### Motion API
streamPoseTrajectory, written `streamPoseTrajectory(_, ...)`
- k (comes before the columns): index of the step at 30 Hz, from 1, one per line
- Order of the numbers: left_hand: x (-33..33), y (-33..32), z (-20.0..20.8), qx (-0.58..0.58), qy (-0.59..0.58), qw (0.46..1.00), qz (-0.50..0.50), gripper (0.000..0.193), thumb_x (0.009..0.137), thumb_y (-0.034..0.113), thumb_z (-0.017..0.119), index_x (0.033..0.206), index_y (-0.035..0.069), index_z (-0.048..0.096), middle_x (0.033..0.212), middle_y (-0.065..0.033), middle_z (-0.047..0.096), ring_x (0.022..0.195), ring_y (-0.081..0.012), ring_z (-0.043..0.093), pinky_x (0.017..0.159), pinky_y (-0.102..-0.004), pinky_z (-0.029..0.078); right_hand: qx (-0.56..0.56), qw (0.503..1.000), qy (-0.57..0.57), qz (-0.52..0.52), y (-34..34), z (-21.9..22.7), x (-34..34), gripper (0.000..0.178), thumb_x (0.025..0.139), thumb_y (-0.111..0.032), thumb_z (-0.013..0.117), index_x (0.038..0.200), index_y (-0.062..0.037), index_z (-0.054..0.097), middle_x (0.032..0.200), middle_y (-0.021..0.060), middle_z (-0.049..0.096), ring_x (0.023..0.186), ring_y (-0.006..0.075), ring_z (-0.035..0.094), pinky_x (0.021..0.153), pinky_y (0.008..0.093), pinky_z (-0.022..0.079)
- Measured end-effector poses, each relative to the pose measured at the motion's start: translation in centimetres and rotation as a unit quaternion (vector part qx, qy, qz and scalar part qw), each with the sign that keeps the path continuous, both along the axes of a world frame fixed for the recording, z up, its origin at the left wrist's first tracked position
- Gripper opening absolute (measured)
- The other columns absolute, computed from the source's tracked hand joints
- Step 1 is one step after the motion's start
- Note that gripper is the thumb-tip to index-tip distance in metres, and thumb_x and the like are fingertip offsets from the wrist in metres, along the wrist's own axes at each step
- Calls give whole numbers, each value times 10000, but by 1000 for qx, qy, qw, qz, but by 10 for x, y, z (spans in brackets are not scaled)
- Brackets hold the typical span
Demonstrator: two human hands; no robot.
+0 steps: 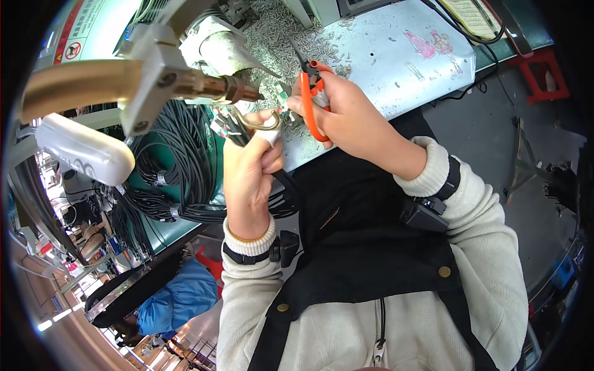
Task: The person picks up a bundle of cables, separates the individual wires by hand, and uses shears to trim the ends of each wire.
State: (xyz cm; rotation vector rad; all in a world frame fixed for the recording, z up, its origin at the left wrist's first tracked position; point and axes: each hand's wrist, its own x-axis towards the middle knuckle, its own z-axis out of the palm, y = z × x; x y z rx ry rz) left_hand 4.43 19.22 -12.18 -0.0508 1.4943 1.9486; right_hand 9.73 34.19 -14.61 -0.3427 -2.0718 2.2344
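To work these wire ends well, it seems best to grip the bundle close behind its coloured tips, so they stay steady and easy to sort. Point the tool toward the far side, away from your left fingers, and mind the brass-coloured hook and the metal nozzle, which sit very near your left hand.

That hand is closed around the black cables, its thumb side uppermost with a white wrap showing; the cables come out again on its near right side. Your right hand is wrapped around the orange-handled pliers, with the handles somewhat spread and the dark nose aimed far and left; you cannot tell from here whether the nose is parted. Your two hands are near each other, and a small green-and-white piece shows between them; which fingers touch it is unclear.

Small scraps cover the far part of the white work surface, while coiled black cables lie to your left.
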Motion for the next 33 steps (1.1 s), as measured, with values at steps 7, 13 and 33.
streamPoseTrajectory(7,40,-8,-2,-59,167,984,20,135,839,89,475,911,-12,530,727,-30,499,603,-91,444,548,-221,354,-33,996,76,12,0,9,29,152,821,-151,556,822,-7,509,566,-23,447,416,53,391,373,221,311)
streamPoseTrajectory(13,59,-16,-4,-31,102,985,-138,168,844,87,455,974,-12,494,731,-50,516,609,-106,465,558,-225,369,-79,991,26,102,0,32,37,128,813,-144,565,857,-23,561,673,3,542,496,65,481,414,200,333)
streamPoseTrajectory(33,55,-25,3,19,57,991,-119,276,841,63,426,1103,-21,452,716,-116,526,536,-107,441,431,-207,313,561,707,429,-37,6,-3,45,171,746,-171,564,906,-134,611,1010,11,614,821,108,616,448,152,338)
